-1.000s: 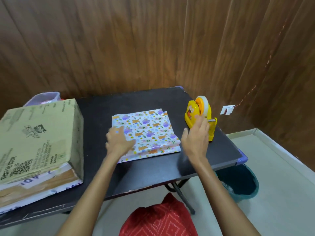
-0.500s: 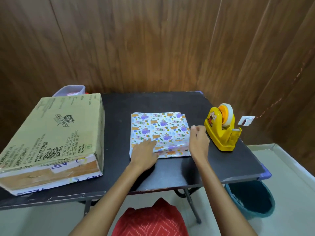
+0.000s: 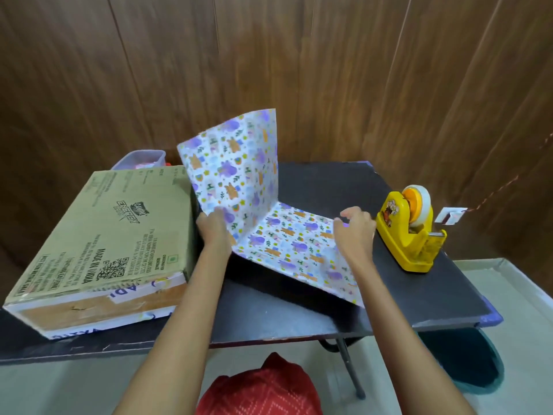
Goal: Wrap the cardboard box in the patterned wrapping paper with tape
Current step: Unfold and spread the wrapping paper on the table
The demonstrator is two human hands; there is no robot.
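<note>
Wrapping paper (image 3: 281, 235), printed with purple and orange animal figures on white, sits half unfolded in the middle of the dark bench (image 3: 344, 187): one panel stands nearly upright at the left, leaning against the side of the cardboard box (image 3: 119, 235), while the other panel slopes down to the right and toward the person, its near edge raised off the bench surface. The left hand (image 3: 214, 229) reaches forward from a bare forearm and is closed on the lower left edge of the upright panel, fingers curled round the paper's edge beside the box. The right hand (image 3: 354, 232) comes in on a straight forearm, palm down over the right side of the lower panel, fingers loosely bent and partly spread; whether it pinches the paper's edge or only rests on it cannot be told from this angle. The cardboard box lies flat on the left part of the bench, printed top up, with tape strips along its near side. A yellow tape dispenser (image 3: 410, 232) carrying a roll of clear tape stands on the right part of the bench, just beside the right hand but apart from it. Behind the box a clear plastic container (image 3: 140, 158) shows against the wood-panelled wall (image 3: 329, 70). Below the bench's right edge a teal bin (image 3: 466, 360) stands on the floor.
</note>
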